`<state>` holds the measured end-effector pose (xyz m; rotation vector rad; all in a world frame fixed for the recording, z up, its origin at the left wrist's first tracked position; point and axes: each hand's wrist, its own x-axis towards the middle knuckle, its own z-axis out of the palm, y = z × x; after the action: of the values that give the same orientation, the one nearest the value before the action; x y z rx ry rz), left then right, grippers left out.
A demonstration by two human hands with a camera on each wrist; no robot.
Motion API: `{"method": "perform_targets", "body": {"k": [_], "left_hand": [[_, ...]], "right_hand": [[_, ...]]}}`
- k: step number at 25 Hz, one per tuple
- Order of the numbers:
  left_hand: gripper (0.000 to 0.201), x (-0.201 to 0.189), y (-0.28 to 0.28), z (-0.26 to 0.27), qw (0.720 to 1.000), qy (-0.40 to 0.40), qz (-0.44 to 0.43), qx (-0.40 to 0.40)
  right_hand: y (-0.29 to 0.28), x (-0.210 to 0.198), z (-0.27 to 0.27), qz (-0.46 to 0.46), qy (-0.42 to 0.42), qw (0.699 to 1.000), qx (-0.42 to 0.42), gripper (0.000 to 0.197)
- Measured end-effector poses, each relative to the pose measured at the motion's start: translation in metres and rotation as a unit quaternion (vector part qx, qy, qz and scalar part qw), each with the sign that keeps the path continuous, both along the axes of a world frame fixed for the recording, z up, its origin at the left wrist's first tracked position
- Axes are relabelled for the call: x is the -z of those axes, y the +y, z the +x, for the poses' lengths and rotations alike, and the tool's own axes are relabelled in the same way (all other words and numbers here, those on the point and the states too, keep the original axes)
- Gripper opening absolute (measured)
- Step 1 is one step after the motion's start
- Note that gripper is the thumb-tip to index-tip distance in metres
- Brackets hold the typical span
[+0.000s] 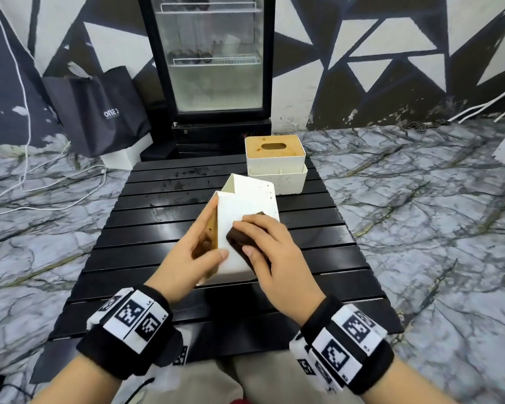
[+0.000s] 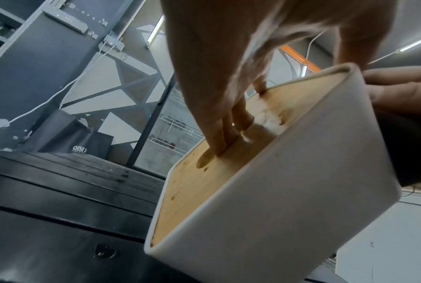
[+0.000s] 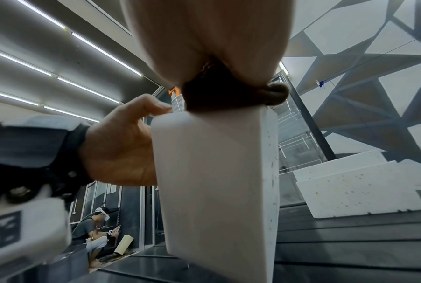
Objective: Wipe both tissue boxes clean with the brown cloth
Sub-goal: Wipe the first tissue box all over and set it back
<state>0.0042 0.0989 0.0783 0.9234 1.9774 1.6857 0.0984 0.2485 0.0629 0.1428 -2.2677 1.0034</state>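
Head view: left hand point(image 1: 193, 252) grasps the tipped near tissue box point(image 1: 245, 205), fingers point(image 2: 219, 137) hooked in its lid slot; right hand point(image 1: 274, 252) clutches the brown cloth point(image 1: 239, 242) against the white side just right of that grip; far tissue box point(image 1: 274, 158) sits beyond both.

Black wristbands point(image 1: 108, 352) with white square-coded marker blocks point(image 1: 343, 344); beige trousers point(image 1: 213, 383)

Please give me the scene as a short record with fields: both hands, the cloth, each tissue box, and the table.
Left hand: grips the near tissue box, fingers in its lid slot
Right hand: presses the brown cloth on that box's white side
Near tissue box: tilted, wooden lid facing left
Far tissue box: upright, untouched, stained lid, specks on front
Table: black slats
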Motion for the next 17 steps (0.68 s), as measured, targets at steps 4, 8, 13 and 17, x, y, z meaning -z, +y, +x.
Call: {"method": "perform_targets", "body": {"k": [4, 8, 13, 17], "left_hand": [[0.070, -0.001, 0.001, 0.001, 1.000, 0.001, -0.018, -0.018], [0.070, -0.003, 0.003, 0.002, 1.000, -0.008, -0.014, -0.011], [0.072, -0.003, 0.002, 0.000, 1.000, -0.026, 0.005, 0.016], [0.070, -0.004, 0.002, 0.001, 0.999, -0.031, 0.003, 0.024]], "right_hand": [[0.003, 0.007, 0.012, -0.001, 0.014, 1.000, -0.018, 0.035], [0.017, 0.008, 0.011, 0.010, 0.018, 0.999, -0.028, 0.034], [0.038, 0.006, -0.005, 0.022, 0.030, 0.999, -0.022, 0.034], [0.054, -0.004, -0.025, 0.018, 0.026, 1.000, -0.004, 0.035]]}}
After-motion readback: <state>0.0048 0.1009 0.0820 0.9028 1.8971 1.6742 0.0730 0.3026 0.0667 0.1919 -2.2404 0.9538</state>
